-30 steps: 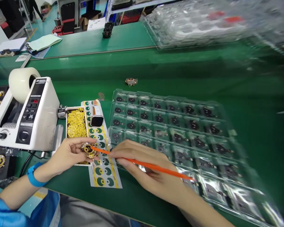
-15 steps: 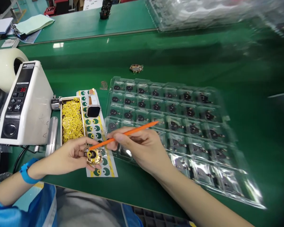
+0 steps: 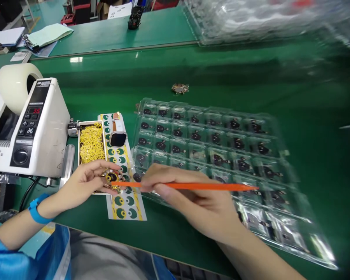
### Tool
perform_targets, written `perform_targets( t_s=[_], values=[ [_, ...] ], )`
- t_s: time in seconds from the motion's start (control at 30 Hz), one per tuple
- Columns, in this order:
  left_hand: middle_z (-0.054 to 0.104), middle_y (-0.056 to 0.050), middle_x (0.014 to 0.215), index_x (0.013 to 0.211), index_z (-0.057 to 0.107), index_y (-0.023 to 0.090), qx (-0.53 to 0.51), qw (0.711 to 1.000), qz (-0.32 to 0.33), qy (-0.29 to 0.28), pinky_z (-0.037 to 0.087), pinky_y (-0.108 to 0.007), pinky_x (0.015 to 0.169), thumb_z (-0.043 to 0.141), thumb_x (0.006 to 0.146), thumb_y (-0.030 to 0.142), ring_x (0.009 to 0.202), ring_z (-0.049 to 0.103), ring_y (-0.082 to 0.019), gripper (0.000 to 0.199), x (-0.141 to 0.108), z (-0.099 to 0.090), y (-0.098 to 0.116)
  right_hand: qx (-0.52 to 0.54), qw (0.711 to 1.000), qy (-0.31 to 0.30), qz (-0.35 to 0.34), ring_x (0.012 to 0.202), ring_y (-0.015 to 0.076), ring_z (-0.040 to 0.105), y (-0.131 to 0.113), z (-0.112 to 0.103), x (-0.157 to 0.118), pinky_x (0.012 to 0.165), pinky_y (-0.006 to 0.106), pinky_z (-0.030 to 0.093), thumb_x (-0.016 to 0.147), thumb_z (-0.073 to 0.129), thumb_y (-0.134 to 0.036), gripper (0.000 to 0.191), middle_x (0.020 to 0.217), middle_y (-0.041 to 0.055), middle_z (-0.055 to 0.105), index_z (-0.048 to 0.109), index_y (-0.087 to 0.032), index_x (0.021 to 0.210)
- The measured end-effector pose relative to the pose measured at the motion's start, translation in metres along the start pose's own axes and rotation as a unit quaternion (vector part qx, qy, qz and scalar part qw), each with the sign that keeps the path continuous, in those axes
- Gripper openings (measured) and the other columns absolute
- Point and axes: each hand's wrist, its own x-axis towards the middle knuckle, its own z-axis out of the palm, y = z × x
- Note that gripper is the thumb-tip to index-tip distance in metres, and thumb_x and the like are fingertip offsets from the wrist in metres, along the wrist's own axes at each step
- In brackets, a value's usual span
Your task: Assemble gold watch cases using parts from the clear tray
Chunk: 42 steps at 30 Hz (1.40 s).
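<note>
Between the fingers of my left hand [image 3: 81,181] is a round gold-coloured watch case [image 3: 112,177] with a yellow and black inside. My right hand [image 3: 195,198] grips an orange pointed stick [image 3: 204,186], held nearly level, its left tip at the watch case. Under and beside the case lies a sheet of green and yellow stickers [image 3: 130,212]. A box of yellow rings [image 3: 91,144] stands just behind my left hand. The clear plastic tray [image 3: 169,134] with small black parts in its pockets lies behind and under my right hand.
A white tape dispenser [image 3: 43,132] stands at the left. A smartwatch [image 3: 118,138] rests on the sticker sheet. Another gold watch part [image 3: 180,88] lies behind the tray. Stacked clear trays [image 3: 245,23] are at the back right, papers [image 3: 49,35] at the back left.
The orange stick has swung from slanted to nearly level as my right hand moved right and turned. My left hand has raised the watch case slightly and tilted it. The view has shifted a little.
</note>
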Motion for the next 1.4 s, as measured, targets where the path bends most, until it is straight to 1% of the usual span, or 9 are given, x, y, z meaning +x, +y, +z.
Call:
perform_targets(
  t_s=[0.17, 0.4, 0.53, 0.67, 0.8, 0.9, 1.03, 1.1, 1.4],
  values=[
    [0.066, -0.001, 0.104, 0.109, 0.067, 0.019, 0.071, 0.996, 0.060, 0.014, 0.060, -0.025, 0.082, 0.054, 0.087, 0.010, 0.086, 0.068, -0.010, 0.027, -0.002, 0.001, -0.001, -0.109, 0.990, -0.076, -0.047, 0.068, 0.0135, 0.063, -0.005, 0.004, -0.001, 0.059, 0.025, 0.051, 0.096, 0.048, -0.009, 0.019, 0.078, 0.0031, 0.068, 0.063, -0.020, 0.095],
    [0.067, -0.007, 0.118, 0.116, 0.063, 0.019, 0.101, 0.991, 0.085, 0.021, 0.057, -0.029, 0.087, 0.050, 0.091, 0.013, 0.105, 0.065, -0.018, 0.029, -0.002, 0.004, -0.003, -0.150, 0.976, -0.081, -0.134, 0.072, 0.0165, 0.062, -0.005, 0.014, -0.009, 0.061, 0.029, 0.054, 0.091, 0.047, -0.002, 0.024, 0.080, 0.0068, 0.066, 0.058, -0.016, 0.107],
    [0.068, -0.006, 0.113, 0.113, 0.064, 0.019, 0.066, 0.995, 0.071, 0.013, 0.057, -0.025, 0.082, 0.056, 0.089, 0.014, 0.093, 0.068, -0.014, 0.026, -0.001, 0.005, -0.003, -0.193, 0.962, -0.079, -0.178, 0.072, 0.0170, 0.064, -0.001, 0.020, -0.010, 0.063, 0.030, 0.056, 0.093, 0.046, -0.003, 0.020, 0.079, 0.0080, 0.067, 0.057, -0.014, 0.106],
    [0.072, -0.001, 0.089, 0.105, 0.068, 0.018, 0.027, 0.999, 0.030, 0.006, 0.053, -0.017, 0.069, 0.064, 0.080, 0.005, 0.073, 0.068, -0.008, 0.029, 0.001, 0.003, 0.000, -0.217, 0.948, -0.092, -0.213, 0.078, 0.0185, 0.067, 0.001, 0.022, -0.008, 0.070, 0.031, 0.059, 0.096, 0.046, -0.007, 0.014, 0.080, 0.0093, 0.070, 0.057, -0.013, 0.103],
    [0.073, 0.000, 0.081, 0.107, 0.067, 0.017, -0.028, 0.999, -0.032, 0.005, 0.057, -0.021, 0.071, 0.064, 0.075, 0.002, 0.076, 0.073, -0.013, 0.036, 0.000, 0.001, 0.003, -0.168, 0.960, -0.114, -0.195, 0.077, 0.0177, 0.067, -0.005, 0.016, -0.009, 0.070, 0.031, 0.059, 0.095, 0.048, -0.006, 0.018, 0.082, 0.0082, 0.071, 0.058, -0.014, 0.107],
    [0.074, 0.000, 0.078, 0.111, 0.066, 0.017, -0.030, 0.999, -0.045, 0.009, 0.059, -0.025, 0.076, 0.065, 0.073, 0.003, 0.083, 0.075, -0.018, 0.040, 0.000, 0.000, 0.003, -0.094, 0.982, -0.066, -0.148, 0.074, 0.0169, 0.067, -0.008, 0.010, -0.012, 0.063, 0.030, 0.058, 0.094, 0.047, -0.006, 0.026, 0.084, 0.0079, 0.070, 0.059, -0.017, 0.113],
    [0.075, -0.001, 0.083, 0.108, 0.066, 0.017, -0.045, 0.998, -0.044, 0.006, 0.060, -0.028, 0.081, 0.066, 0.073, 0.003, 0.088, 0.076, -0.019, 0.038, 0.000, 0.002, 0.003, -0.070, 0.988, 0.122, -0.071, 0.071, 0.0185, 0.065, -0.005, 0.007, -0.015, 0.059, 0.034, 0.055, 0.092, 0.049, -0.006, 0.034, 0.083, 0.0052, 0.069, 0.067, -0.027, 0.111],
    [0.074, 0.000, 0.082, 0.102, 0.065, 0.017, -0.057, 0.997, -0.038, 0.022, 0.061, -0.024, 0.076, 0.068, 0.074, 0.004, 0.084, 0.076, -0.017, 0.030, 0.001, 0.003, 0.004, -0.073, 0.981, 0.169, -0.061, 0.070, 0.0188, 0.065, -0.002, 0.008, -0.015, 0.059, 0.034, 0.054, 0.091, 0.050, -0.004, 0.035, 0.081, 0.0040, 0.069, 0.069, -0.028, 0.108],
    [0.067, 0.002, 0.070, 0.084, 0.059, 0.016, 0.032, 0.997, 0.002, 0.073, 0.053, -0.016, 0.046, 0.072, 0.071, 0.012, 0.063, 0.073, -0.015, 0.019, 0.002, 0.006, 0.002, -0.094, 0.987, 0.113, -0.061, 0.072, 0.0194, 0.066, -0.002, 0.014, -0.013, 0.056, 0.033, 0.052, 0.094, 0.049, -0.009, 0.028, 0.083, 0.0042, 0.069, 0.066, -0.027, 0.109]
  ],
)
